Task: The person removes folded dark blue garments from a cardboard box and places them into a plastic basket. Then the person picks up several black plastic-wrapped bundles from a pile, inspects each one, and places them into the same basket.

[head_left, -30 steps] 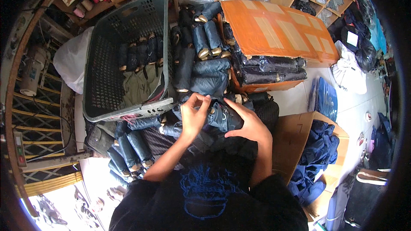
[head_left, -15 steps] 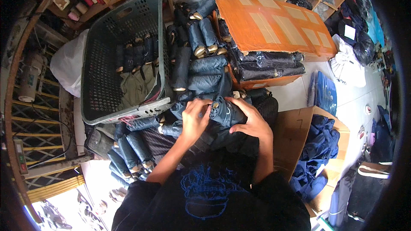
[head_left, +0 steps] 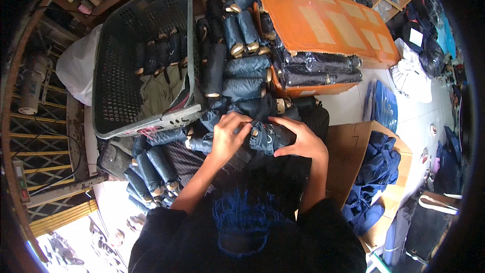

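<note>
Both of my hands are on one rolled navy umbrella (head_left: 268,136), which lies across my lap just in front of the heap of rolled umbrellas (head_left: 242,65). My left hand (head_left: 228,136) is clenched around its nearer end, fingers curled over the top of the fabric, and pinches a thin dark strap (head_left: 258,115) that runs up from the roll. My right hand (head_left: 299,141) cups the other end from the far side, thumb pointing toward the left hand, so the umbrella is gripped between the two with its pale printed mark showing between them.

Just beyond my knuckles the heap rises, each roll dark blue with a tan handle cap, stacked against the front wall of an orange cardboard box (head_left: 323,20). That box holds flat bundles wrapped in clear plastic (head_left: 318,68), which poke out of its open near side. To the left of the heap a grey plastic laundry basket (head_left: 113,65) stands tilted, with a row of dark umbrellas along its far wall and an olive cloth (head_left: 159,93) on its floor. More rolled umbrellas (head_left: 149,169) lie fanned out by my left elbow, below the basket's near rim. At my right a brown carton (head_left: 353,156) stands open, with blue cloth (head_left: 379,167) piled in it.
</note>
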The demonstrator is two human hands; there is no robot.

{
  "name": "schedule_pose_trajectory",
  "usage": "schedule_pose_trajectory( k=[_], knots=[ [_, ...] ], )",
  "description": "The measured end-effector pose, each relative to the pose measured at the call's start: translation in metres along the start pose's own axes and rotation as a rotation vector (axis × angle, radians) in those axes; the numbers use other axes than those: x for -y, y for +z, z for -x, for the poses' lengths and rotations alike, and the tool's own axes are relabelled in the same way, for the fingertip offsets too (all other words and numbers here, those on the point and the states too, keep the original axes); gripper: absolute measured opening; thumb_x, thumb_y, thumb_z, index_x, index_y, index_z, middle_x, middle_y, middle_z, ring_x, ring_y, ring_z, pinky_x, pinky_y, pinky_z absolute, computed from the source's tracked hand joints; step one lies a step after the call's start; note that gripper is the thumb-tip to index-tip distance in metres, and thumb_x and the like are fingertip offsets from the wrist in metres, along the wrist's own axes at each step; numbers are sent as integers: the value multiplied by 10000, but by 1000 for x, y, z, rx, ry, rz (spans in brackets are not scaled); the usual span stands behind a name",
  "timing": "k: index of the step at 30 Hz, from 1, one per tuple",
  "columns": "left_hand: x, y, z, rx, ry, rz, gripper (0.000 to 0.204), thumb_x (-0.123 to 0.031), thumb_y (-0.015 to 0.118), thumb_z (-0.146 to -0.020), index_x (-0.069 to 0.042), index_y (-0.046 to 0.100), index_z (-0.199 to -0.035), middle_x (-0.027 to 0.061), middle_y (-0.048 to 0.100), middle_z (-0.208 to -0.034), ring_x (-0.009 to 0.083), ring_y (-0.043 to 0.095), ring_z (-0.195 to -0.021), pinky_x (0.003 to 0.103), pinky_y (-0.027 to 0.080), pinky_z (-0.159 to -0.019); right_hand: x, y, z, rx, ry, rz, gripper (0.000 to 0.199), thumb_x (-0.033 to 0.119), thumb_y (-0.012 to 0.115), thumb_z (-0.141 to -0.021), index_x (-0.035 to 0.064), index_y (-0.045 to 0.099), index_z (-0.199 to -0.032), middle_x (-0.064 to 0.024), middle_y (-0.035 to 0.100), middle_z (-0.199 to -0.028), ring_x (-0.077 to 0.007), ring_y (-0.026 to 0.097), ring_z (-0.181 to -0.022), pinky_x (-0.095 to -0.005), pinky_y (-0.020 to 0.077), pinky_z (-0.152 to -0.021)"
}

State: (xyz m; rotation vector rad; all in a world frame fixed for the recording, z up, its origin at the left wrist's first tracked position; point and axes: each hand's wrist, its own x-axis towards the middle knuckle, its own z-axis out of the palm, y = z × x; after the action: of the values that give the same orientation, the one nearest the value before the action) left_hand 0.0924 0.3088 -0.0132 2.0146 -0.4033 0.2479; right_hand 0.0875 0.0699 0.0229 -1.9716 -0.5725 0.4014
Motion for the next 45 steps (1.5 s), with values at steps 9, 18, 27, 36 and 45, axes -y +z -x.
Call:
schedule_pose_trajectory(
  k=[9, 18, 27, 36, 45],
  knots=[
    [2, 28, 22, -143, -148, 112, 207, 52, 648, -784, 5, 612, -983, 124, 654, -816, 212, 663, -697, 299, 515, -640, -18, 26, 19, 79, 120, -289, 903, 280, 843, -661, -20, 390, -1382, -159, 559, -1253, -234, 517, -1170, -331, 370, -1020],
    [-6, 28, 33, -153, -138, 79, 188, 56, 636, -774, -3, 620, -952, 126, 649, -858, 252, 657, -750, 326, 523, -677, -17, 22, 20, -88, 65, -107, 629, 251, 809, -711, -8, 527, -1211, -138, 570, -1116, -251, 564, -1058, -339, 420, -934],
    [-3, 17, 22, -40, 13, 72, 198, 58, 625, -773, -12, 652, -956, 131, 632, -874, 304, 617, -803, 360, 485, -744, 4, 19, 21, -136, 105, 110, 588, 196, 824, -670, -2, 551, -1151, -123, 586, -1062, -283, 593, -991, -345, 452, -879],
    [-3, 21, 30, -43, 66, -55, 255, 97, 640, -747, -2, 637, -982, 124, 600, -824, 286, 584, -745, 365, 465, -711, -13, 28, 19, -305, 69, -49, 587, 228, 807, -715, -19, 536, -1173, -154, 613, -1099, -235, 601, -1020, -336, 453, -889],
    [-7, 6, 27, -150, 170, -199, 325, 90, 675, -698, -11, 681, -1007, 87, 568, -754, 228, 563, -680, 324, 457, -635, -15, 55, 6, -405, 142, -280, 577, 223, 797, -744, -17, 534, -1197, -144, 623, -1109, -188, 586, -1018, -315, 445, -901]
  ],
)
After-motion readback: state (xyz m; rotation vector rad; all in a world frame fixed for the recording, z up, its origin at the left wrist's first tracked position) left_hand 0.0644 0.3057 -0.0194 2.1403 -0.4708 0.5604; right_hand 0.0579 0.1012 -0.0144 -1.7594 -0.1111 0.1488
